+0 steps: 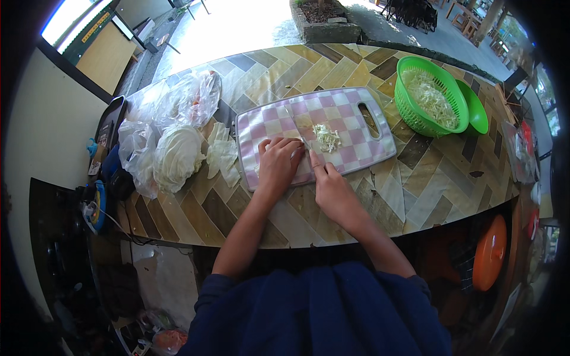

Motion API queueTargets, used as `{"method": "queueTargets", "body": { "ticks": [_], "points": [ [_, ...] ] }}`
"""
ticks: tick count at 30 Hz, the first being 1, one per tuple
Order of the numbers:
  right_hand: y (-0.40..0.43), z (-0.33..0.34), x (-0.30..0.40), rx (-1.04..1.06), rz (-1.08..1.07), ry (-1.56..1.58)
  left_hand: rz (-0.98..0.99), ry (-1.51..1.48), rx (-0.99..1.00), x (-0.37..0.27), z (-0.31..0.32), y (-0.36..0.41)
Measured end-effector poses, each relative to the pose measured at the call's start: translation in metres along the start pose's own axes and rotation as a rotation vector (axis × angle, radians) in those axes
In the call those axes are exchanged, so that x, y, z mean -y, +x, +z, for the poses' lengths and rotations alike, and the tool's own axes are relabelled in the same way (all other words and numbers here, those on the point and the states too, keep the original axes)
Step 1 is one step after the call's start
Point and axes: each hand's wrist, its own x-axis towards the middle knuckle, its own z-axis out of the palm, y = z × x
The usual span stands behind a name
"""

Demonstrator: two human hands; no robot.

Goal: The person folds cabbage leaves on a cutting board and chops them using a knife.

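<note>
My right hand [335, 191] grips a kitchen knife [294, 121], index finger along the back of its blade. The blade lies slanted across a pink-and-white checked cutting board [271, 118]. Just left of the blade, my left hand [279, 162] curls its fingers down over cabbage, which is mostly hidden under it. Right of the knife sits a small heap of shredded cabbage [326, 138]. Loose cabbage leaves [221, 153] lie off the board's left edge, beside a cut cabbage head [177, 158].
Clear plastic bags [189, 100] are piled at the left. A green colander [403, 104] holding shredded cabbage stands at the right, overlapping a green bowl [476, 109]. The herringbone-patterned tabletop [285, 222] has a curved-looking front edge. An orange lid [490, 253] is below, at the right.
</note>
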Motion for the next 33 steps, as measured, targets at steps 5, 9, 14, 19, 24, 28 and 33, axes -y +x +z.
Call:
{"method": "queueTargets", "body": {
  "ticks": [5, 9, 14, 19, 24, 28, 33],
  "points": [
    [-0.010, -0.019, -0.013, -0.062, -0.040, 0.151, 0.078, 0.030, 0.002, 0.004, -0.001, 0.000],
    [-0.024, -0.015, -0.009, -0.074, -0.079, 0.174, 0.023, 0.006, 0.013, 0.003, 0.000, -0.001],
    [-0.036, -0.012, 0.002, -0.001, -0.020, 0.082, 0.013, 0.015, 0.001, 0.004, 0.001, -0.003],
    [-0.040, -0.004, 0.009, 0.018, 0.000, -0.077, 0.009, 0.025, -0.017, 0.003, 0.000, -0.004],
    [-0.031, -0.001, 0.009, 0.021, 0.011, -0.127, 0.036, -0.003, -0.041, 0.006, 0.005, -0.004],
    [-0.011, -0.006, 0.003, 0.009, -0.016, -0.034, 0.064, -0.042, -0.048, 0.004, 0.004, -0.002],
    [0.010, -0.006, -0.009, -0.032, -0.031, 0.009, -0.016, -0.048, -0.041, -0.002, 0.005, -0.001]
  ]
}}
